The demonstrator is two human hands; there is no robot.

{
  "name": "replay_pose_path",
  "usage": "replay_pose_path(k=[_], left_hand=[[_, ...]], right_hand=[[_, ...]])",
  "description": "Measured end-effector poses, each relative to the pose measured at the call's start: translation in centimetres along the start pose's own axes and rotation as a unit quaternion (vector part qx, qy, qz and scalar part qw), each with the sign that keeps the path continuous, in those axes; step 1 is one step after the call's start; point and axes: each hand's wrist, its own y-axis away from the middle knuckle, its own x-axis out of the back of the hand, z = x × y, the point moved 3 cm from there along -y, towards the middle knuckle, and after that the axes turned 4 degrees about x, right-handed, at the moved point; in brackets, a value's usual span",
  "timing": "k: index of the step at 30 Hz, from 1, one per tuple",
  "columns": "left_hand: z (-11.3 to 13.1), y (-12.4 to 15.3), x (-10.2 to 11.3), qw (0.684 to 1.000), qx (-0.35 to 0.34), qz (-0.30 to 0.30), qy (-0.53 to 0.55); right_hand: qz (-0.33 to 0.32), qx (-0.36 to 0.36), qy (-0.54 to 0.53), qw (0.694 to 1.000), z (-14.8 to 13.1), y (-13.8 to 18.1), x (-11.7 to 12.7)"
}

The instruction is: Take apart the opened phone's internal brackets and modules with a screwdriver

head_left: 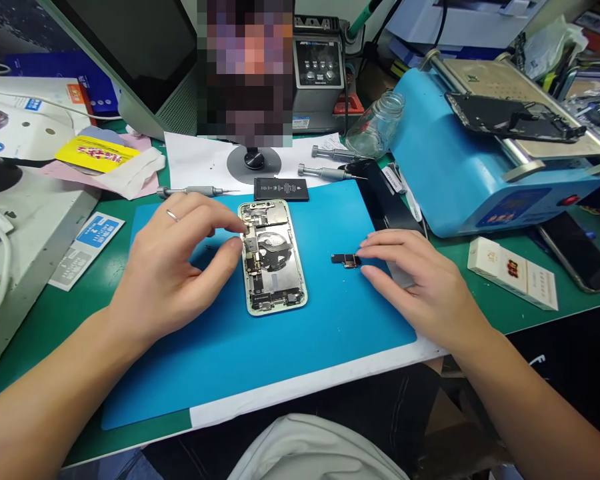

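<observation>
An opened smartphone (274, 267) with a pale frame lies on the blue mat (330, 320), its circuit board and inner parts exposed. My left hand (180, 260), a ring on one finger, is at the phone's upper left edge. Its index fingertip and thumb tip touch that edge, with a gap between them. To the right of the phone, my right hand (415, 280) has thumb and index finger at the right end of a small black phone part (345, 260) with metal bits. A black phone battery (281, 189) lies just beyond the phone.
Screwdrivers (330, 173) lie behind the mat near a glass jar (377, 123). A blue machine (460, 173) with a detached phone screen (515, 119) on top stands at right, near a cigarette box (513, 273). A monitor (135, 53) and soldering station (318, 73) stand at the back.
</observation>
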Motion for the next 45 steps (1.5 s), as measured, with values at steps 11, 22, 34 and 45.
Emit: replay_pose_path(k=[11,22,34,45], left_hand=[[-0.1,0.0,0.0,1.000,0.009,-0.006,0.002],[0.0,0.0,0.1,1.000,-0.019,0.009,0.002],[3.8,1.3,-0.9,0.989,-0.095,-0.072,0.088],[3.4,1.0,-0.8,0.985,-0.022,-0.075,0.155]], right_hand=[[-0.018,0.017,0.041,0.999,-0.1,-0.8,-0.1],[0.004,-0.066,-0.019,0.998,-0.5,-1.4,0.3],[0.003,-0.138,-0.263,0.955,-6.2,-3.0,-1.3],[0.052,-0.063,-0.210,0.974,-7.6,-3.6,-2.8]])
